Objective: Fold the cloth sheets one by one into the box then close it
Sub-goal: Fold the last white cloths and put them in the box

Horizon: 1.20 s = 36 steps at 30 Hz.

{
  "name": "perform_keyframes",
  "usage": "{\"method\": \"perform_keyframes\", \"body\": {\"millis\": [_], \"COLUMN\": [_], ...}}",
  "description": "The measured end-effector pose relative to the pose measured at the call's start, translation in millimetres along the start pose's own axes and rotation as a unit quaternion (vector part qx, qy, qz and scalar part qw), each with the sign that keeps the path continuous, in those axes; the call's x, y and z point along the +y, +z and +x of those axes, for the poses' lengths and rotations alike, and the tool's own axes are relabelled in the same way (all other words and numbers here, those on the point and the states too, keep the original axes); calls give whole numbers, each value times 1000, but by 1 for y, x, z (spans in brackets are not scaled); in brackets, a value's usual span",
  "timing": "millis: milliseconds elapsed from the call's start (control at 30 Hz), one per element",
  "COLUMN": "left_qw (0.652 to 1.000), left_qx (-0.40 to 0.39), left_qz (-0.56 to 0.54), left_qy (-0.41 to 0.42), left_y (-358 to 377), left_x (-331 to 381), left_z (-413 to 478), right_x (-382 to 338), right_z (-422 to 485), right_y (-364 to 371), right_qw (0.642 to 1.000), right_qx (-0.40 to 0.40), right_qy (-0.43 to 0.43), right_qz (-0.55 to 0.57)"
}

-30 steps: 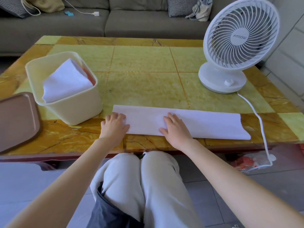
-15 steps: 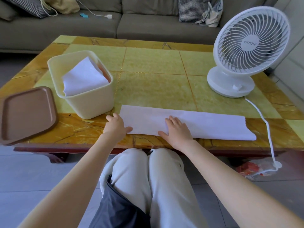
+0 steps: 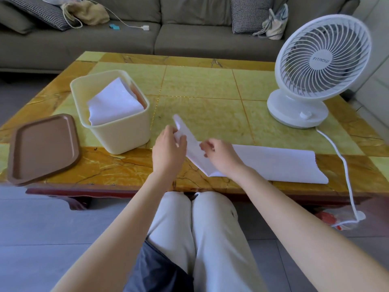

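Holding the left end of a long white cloth sheet, a person sits at a yellow and amber tiled surface in the centre of the frame. The left hand has its grip closed on that end and holds it raised off the surface, so the strip slants up toward the middle of the frame. The right hand rests its curled fingers on the sheet just beside the raised part, pinning it down; whether it pinches the cloth cannot be told. The rest of the sheet lies flat toward the lower right, along the near edge of the surface.

To the left of the hands stands a cream box, open, with a folded white cloth inside it. Further left, at the near left corner, a brown lid lies flat. A white desk fan stands at the upper right, its cord trailing down over the edge. A grey sofa fills the top of the frame.
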<state>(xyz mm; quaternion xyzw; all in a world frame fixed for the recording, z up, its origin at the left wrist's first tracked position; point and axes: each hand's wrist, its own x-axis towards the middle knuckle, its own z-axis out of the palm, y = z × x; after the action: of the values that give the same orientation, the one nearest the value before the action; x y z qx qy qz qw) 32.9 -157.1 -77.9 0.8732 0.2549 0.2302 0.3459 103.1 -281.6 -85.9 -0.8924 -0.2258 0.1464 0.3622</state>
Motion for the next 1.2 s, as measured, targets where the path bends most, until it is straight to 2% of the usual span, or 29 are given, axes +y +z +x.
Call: {"method": "perform_keyframes", "body": {"millis": [133,233,367,533,633,867,1033,1200], "left_qw": [994,986,972,941,931,906,885,874], "left_qx": [-5,-54,-133,-180,-181,-231,-272,-285], "left_qz": [-31,-46,10,193,244,267,277,285], "left_qy": [106,151,194,210,201,231,256,272], "left_y": [24,46,71,91,91,92,94,91], "left_x": [38,56,59,37,25,13,7,2], "left_z": [-12,-23,-38,-45,-44,-40,-41,-38], "right_x": [-20,-4,35,77,94,114,111,107], "right_z": [-6,-11,-14,-18,-21,-19,-23,-28], "right_y": [-36,-54,-67,-68,-64,-63,-61,-57], "right_qw": [990,983,960,952,946,943,956,966], "right_qx": [37,64,66,57,68,67,71,72], "right_qy": [17,57,155,238,262,282,277,248], "right_qz": [139,163,223,182,177,166,67,32]}}
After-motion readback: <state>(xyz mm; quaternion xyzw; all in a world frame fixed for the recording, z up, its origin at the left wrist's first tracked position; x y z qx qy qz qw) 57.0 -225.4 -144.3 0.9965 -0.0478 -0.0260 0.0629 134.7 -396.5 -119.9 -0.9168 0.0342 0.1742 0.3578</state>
